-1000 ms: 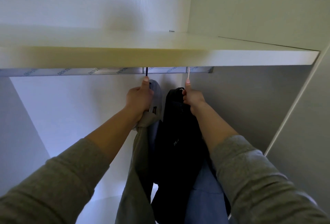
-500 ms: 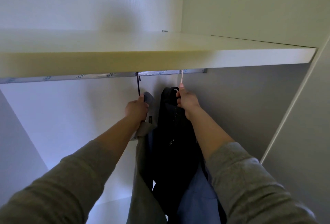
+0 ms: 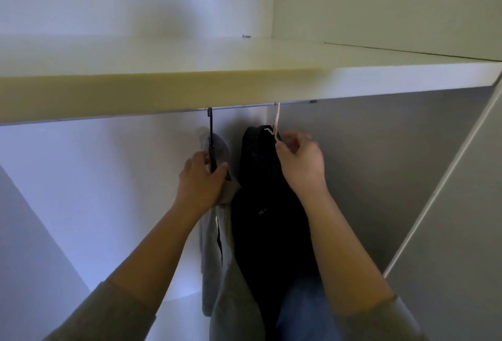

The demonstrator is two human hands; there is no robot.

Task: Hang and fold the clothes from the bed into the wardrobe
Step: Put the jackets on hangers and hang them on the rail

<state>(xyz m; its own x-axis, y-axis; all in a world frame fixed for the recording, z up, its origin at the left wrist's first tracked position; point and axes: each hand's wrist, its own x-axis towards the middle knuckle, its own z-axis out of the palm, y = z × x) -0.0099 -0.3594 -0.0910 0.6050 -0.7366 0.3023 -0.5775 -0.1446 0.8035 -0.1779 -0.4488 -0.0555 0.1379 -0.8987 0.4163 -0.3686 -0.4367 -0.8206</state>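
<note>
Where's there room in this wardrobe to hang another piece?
Free: left of the grey garment up to the side wall, and the shelf top, bare but for a screw. Crowded: between the black hanger and white hanger.

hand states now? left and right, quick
Left hand: closed, gripping the black hanger.
Right hand: closed, fingers pinching the white hanger.

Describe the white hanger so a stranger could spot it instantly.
Under the wide pale shelf runs a thin rail. Two hangers hook onto it; the white hanger is the right-hand one, carrying the black garment, whereas the black hanger holds a grey garment.
</note>
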